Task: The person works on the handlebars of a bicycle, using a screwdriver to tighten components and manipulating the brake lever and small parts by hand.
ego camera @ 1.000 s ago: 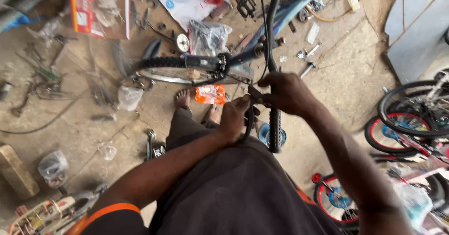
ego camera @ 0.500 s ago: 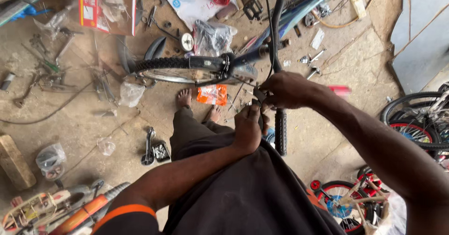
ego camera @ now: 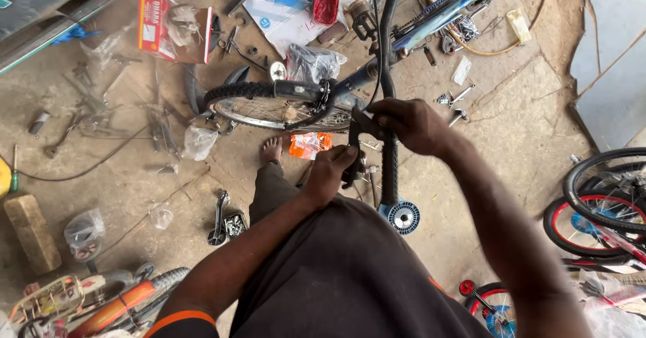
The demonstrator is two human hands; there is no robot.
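1. Right hand (ego camera: 410,126) is seen at frame centre, clenched around a dark brake lever (ego camera: 356,126) beside the black handlebar (ego camera: 389,156).
2. Left hand (ego camera: 331,171) is closed on the lever's lower end, just below.
3. Bicycle wheel (ego camera: 269,106) is noted upper centre, on the floor.
4. An orange packet (ego camera: 309,144) lies beside a bare foot (ego camera: 272,149).

Matt black rubber handlebar sleeve (ego camera: 389,166), shiny metal wheel rim (ego camera: 269,114), rough dusty concrete floor (ego camera: 511,143), crinkled glossy plastic bags (ego camera: 313,62).
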